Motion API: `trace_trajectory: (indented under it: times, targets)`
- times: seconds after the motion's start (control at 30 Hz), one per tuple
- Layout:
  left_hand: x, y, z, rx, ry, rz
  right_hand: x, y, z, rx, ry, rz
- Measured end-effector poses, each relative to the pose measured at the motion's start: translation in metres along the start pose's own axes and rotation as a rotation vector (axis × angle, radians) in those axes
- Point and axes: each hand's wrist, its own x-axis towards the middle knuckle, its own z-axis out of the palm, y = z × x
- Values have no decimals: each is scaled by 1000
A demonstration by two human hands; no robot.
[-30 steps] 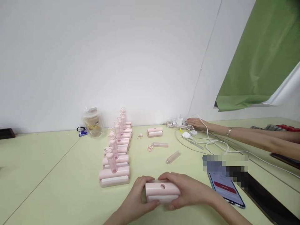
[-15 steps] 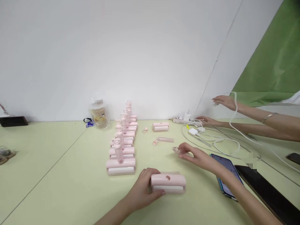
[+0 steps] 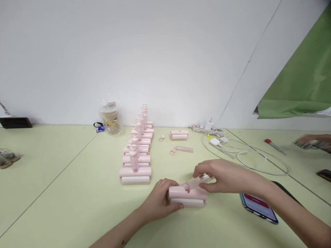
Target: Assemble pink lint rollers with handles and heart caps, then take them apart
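Observation:
My left hand [image 3: 164, 199] is closed around the left end of a pink lint roller head [image 3: 178, 193], which lies on the table with a round hole in its top. In my right hand [image 3: 218, 175] is a clear tube handle [image 3: 198, 181], tilted, its tip at or just above that hole; whether it has entered I cannot tell. To the left stands a row of several pink lint rollers [image 3: 136, 172] with upright clear handles and heart-shaped loops. Farther back lie another roller head [image 3: 179, 135], a clear tube [image 3: 184, 149] and a pink loop cap [image 3: 173, 151].
A phone [image 3: 260, 208] lies under my right forearm. White cables [image 3: 248, 155] and a power strip [image 3: 204, 130] are at the back right. A bagged cup [image 3: 111, 120] stands by the wall. At far right, another person's hand [image 3: 314, 139] is blurred near a red-tipped tool [image 3: 268, 141].
My right hand has brought the clear tube left and towards me, to the roller head's hole. My left hand keeps its hold. The other person's arms have drawn back to the right.

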Motion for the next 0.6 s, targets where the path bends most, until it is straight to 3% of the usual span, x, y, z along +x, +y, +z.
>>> trace_trajectory:
  times: [0.43, 0.6]
  targets:
    - [0, 1, -1, -5, -21, -26, 10, -21, -12, -191, -105, -47]
    - [0, 1, -1, -3, -24, -38, 24, -43, -15, -399, -175, -168]
